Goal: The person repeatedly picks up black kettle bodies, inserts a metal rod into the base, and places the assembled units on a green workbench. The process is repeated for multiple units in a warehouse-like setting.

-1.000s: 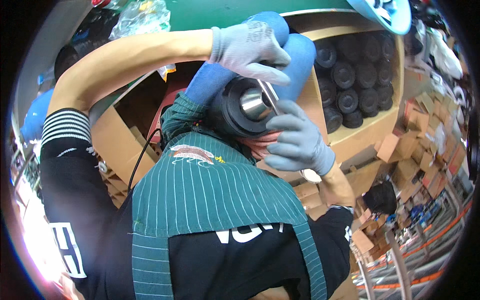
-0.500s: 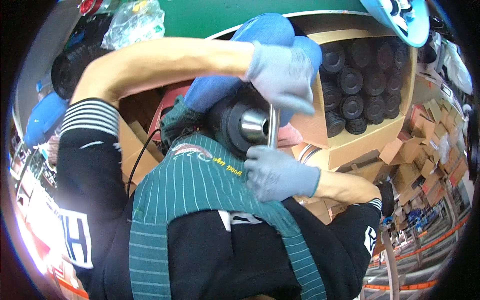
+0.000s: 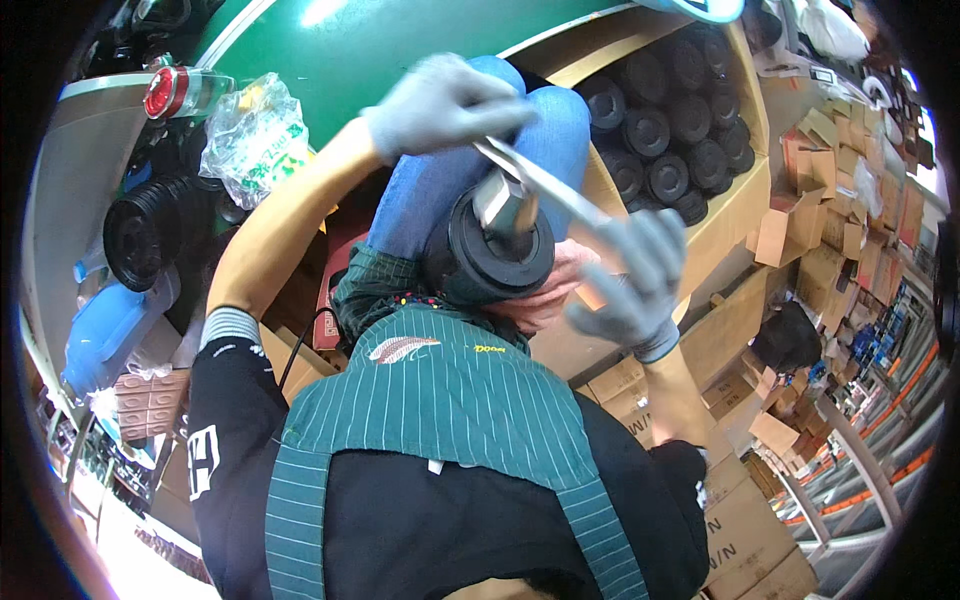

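A flat, silvery metal bar (image 3: pixel 545 183) slants above my lap. My left hand (image 3: pixel 445 108), in a grey glove, is closed at its upper left end. At the bar's other end is my gloved right hand (image 3: pixel 637 275), its fingers and thumb spread; motion blur hides whether they touch the bar. Just under the bar, a black round part (image 3: pixel 497 262) with stepped discs rests at my lap. A shiny metal piece (image 3: pixel 505 203) sticks up from its middle. Pinkish cloth (image 3: pixel 565 275) lies beside the black part.
An opened carton (image 3: pixel 762 200) of stacked black discs (image 3: pixel 647 130) stands at the far right. More black discs (image 3: pixel 140 235), a clear plastic bag (image 3: pixel 258 140), a red-lidded jar (image 3: pixel 185 93) and a blue plastic container (image 3: pixel 115 335) lie left. Cardboard boxes (image 3: pixel 740 530) fill the right side.
The bar has swung from upright to slanting. My left hand has moved left; my right hand has gone from closed low on the bar to spread, further right. The view has shifted.
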Action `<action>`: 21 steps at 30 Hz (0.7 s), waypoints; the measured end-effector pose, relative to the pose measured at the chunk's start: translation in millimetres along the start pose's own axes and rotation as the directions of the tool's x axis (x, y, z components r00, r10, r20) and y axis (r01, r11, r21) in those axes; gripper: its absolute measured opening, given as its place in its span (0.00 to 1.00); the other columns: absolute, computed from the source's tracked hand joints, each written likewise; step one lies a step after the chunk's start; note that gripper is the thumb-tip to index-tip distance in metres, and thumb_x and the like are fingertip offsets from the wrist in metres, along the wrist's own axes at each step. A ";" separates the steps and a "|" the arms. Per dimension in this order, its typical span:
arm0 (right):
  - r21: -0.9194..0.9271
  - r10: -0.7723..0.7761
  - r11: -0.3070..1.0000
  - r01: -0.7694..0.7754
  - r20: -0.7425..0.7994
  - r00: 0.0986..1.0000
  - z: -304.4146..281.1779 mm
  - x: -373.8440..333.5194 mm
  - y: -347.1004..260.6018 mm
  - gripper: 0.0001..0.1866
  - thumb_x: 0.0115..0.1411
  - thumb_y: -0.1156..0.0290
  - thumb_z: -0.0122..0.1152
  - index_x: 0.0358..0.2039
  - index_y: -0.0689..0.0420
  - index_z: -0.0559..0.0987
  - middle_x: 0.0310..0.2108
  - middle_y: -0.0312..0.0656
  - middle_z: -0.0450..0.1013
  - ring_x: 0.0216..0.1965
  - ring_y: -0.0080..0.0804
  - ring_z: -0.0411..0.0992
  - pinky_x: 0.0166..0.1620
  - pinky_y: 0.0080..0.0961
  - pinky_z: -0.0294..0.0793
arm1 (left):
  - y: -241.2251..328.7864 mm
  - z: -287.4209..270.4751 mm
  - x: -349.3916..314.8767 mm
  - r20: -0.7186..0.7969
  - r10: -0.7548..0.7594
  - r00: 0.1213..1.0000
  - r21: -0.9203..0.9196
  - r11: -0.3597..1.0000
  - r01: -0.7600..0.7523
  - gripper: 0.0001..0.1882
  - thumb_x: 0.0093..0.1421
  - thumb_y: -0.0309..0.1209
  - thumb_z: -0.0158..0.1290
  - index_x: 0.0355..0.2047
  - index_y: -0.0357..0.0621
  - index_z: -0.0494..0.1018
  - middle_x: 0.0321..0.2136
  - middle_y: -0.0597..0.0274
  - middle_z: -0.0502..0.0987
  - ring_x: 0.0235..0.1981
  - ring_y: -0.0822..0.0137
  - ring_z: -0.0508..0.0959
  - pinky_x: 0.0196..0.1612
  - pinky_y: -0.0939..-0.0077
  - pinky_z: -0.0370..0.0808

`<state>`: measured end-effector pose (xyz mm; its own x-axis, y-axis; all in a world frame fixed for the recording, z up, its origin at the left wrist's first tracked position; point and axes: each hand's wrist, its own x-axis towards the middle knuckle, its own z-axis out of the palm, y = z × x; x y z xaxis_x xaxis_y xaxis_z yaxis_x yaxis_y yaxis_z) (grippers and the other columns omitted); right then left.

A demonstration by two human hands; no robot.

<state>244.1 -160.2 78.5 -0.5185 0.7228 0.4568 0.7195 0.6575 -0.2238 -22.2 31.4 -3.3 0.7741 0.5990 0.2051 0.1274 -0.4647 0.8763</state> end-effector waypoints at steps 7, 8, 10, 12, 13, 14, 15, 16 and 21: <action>0.474 0.571 0.572 -0.669 0.355 0.740 40.1 -62.9 -42.1 0.61 0.54 0.52 0.81 0.78 0.62 0.56 0.80 0.59 0.48 0.77 0.60 0.56 0.76 0.47 0.58 | -99.6 -29.1 -99.0 -0.619 -0.015 0.785 0.558 0.696 0.452 0.20 0.73 0.46 0.56 0.55 0.47 0.81 0.35 0.62 0.83 0.30 0.72 0.79 0.36 0.73 0.77; 0.440 0.556 0.616 -0.653 0.344 0.757 54.4 -63.2 -50.9 0.61 0.52 0.53 0.83 0.78 0.61 0.57 0.80 0.61 0.47 0.78 0.60 0.55 0.76 0.47 0.57 | -101.9 -24.7 -101.5 -0.717 -0.232 0.657 0.279 0.769 0.575 0.21 0.72 0.47 0.57 0.55 0.47 0.81 0.38 0.58 0.84 0.35 0.67 0.81 0.41 0.68 0.78; 0.450 0.584 0.576 -0.683 0.358 0.729 74.4 -53.2 -63.5 0.60 0.48 0.57 0.85 0.77 0.58 0.61 0.79 0.64 0.47 0.79 0.58 0.53 0.77 0.46 0.55 | -109.7 -26.7 -117.0 -0.754 -0.452 0.477 0.070 0.666 0.743 0.19 0.72 0.42 0.56 0.58 0.50 0.79 0.48 0.48 0.85 0.45 0.51 0.85 0.52 0.57 0.79; 0.517 0.591 0.539 -0.665 0.330 0.736 73.0 -45.3 -63.6 0.56 0.46 0.60 0.85 0.74 0.58 0.67 0.78 0.63 0.51 0.76 0.59 0.60 0.75 0.46 0.60 | -79.3 -22.2 -99.6 -0.771 -0.510 0.381 0.096 0.498 0.862 0.25 0.71 0.52 0.53 0.56 0.47 0.76 0.49 0.37 0.82 0.49 0.37 0.82 0.51 0.46 0.80; 0.519 0.592 0.541 -0.661 0.323 0.738 72.3 -42.9 -62.3 0.54 0.45 0.60 0.85 0.72 0.59 0.70 0.77 0.63 0.55 0.74 0.58 0.62 0.74 0.46 0.62 | -90.6 -20.4 -104.5 -0.773 -0.517 0.369 0.147 0.419 0.896 0.25 0.71 0.53 0.51 0.56 0.47 0.75 0.49 0.32 0.80 0.49 0.33 0.82 0.50 0.43 0.80; 0.545 0.614 0.492 -0.679 0.336 0.714 70.1 -42.4 -63.2 0.53 0.43 0.61 0.86 0.70 0.60 0.72 0.76 0.63 0.58 0.74 0.58 0.63 0.74 0.46 0.63 | -115.9 -21.8 -118.9 -0.662 -0.471 0.584 0.366 0.476 0.799 0.28 0.71 0.57 0.48 0.55 0.47 0.74 0.44 0.32 0.82 0.46 0.28 0.82 0.50 0.39 0.79; 0.512 0.637 0.528 -0.677 0.288 0.715 73.6 -51.0 -62.6 0.52 0.42 0.61 0.86 0.69 0.61 0.73 0.75 0.63 0.60 0.74 0.58 0.63 0.74 0.45 0.63 | -112.0 -20.4 -104.3 -0.680 -0.588 0.438 0.231 0.396 0.889 0.29 0.71 0.60 0.45 0.53 0.47 0.74 0.41 0.32 0.83 0.44 0.27 0.82 0.51 0.37 0.77; 0.530 0.661 0.505 -0.681 0.270 0.701 73.1 -56.4 -61.3 0.52 0.41 0.63 0.87 0.68 0.61 0.74 0.75 0.61 0.60 0.74 0.57 0.63 0.74 0.45 0.63 | -105.0 -21.5 -95.2 -0.674 -0.602 0.428 0.155 0.452 0.879 0.29 0.71 0.60 0.45 0.49 0.47 0.75 0.41 0.31 0.83 0.44 0.27 0.82 0.51 0.36 0.77; 0.640 0.732 0.512 -0.573 0.024 0.681 40.7 -27.8 -56.6 0.52 0.40 0.65 0.89 0.66 0.63 0.75 0.73 0.55 0.65 0.72 0.50 0.64 0.73 0.41 0.65 | -30.7 -25.5 -124.2 -0.698 -0.075 0.712 0.505 0.653 0.564 0.35 0.59 0.43 0.65 0.65 0.42 0.73 0.62 0.40 0.73 0.63 0.43 0.74 0.64 0.46 0.72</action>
<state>199.0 -208.9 43.4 0.1624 0.9786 0.1265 0.3696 0.0586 -0.9273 -138.1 -12.1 -44.6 0.1084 0.9167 0.3845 0.8331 -0.2948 0.4680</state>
